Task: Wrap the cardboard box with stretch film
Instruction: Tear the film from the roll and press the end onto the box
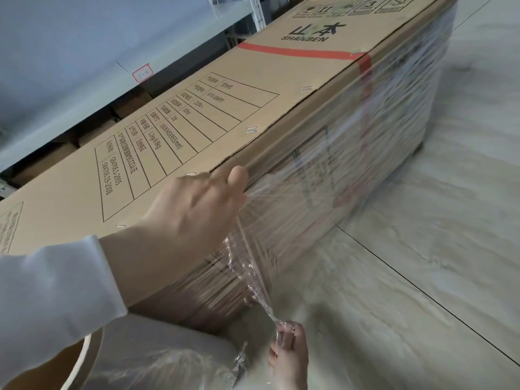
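long brown matt corrugated-cardboard box [197, 130], centre frame; clear glossy wrinkled plastic stretch film [351, 170] over its right side; pale smooth glossy tiled floor [436, 249], right; white cloth sleeve [50, 299], lower left.

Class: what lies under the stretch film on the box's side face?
Through the stretch film: the cardboard box's brown side, red tape running down it, and a dark printed outline. The layers blur the print beyond reading, and the left hand hides a patch near the top edge.
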Demonstrator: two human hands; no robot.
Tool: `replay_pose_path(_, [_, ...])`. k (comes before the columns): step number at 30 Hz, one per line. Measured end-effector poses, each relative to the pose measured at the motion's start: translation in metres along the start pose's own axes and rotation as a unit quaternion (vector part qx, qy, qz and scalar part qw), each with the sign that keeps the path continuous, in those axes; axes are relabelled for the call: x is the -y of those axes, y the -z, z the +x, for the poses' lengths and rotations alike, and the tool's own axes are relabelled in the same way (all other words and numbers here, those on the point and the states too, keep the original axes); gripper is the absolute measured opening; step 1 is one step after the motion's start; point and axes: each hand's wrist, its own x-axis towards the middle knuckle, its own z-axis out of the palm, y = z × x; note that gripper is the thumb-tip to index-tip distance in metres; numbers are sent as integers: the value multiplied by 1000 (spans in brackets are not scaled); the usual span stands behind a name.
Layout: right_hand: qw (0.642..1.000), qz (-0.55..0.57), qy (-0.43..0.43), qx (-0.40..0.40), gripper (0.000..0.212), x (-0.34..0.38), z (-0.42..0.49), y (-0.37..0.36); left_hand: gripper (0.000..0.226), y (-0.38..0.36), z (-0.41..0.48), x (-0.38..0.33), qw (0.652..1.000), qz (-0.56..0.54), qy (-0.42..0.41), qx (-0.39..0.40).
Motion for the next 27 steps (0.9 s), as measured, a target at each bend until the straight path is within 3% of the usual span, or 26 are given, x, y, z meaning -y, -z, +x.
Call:
replay_pose_path(1, [1000,10,-9,0,28,-1,1,0,26,2,1,-1,1000,-12,3,2])
replay_pose_path(4, [998,47,-41,-8,29,-1,2,0,22,12,5,-4,990,7,72,119])
replay_pose_path(8, [999,30,-34,-8,26,2,-1,-2,24,20,16,-8,984,-15,88,151])
replay_pose_path(14, [1000,-10,-5,-20,28,5,-7,-2,27,27,30,-16,985,-61,128,103])
replay_pose_path(17, [1000,-14,0,-22,27,7,-9,-2,36,29,31,-20,984,-33,95,147])
replay_pose_path(20, [1000,-13,0,-16,27,8,-9,-1,20,29,35,-21,983,-15,93,160])
replay_pose_path(25, [999,-33,13,-30,28,4,-8,7,15,27,33,-19,983,3,121,140])
replay_pose_path(27, [999,-28,13,-31,29,3,-6,8,14,24,29,-24,989,35,95,106])
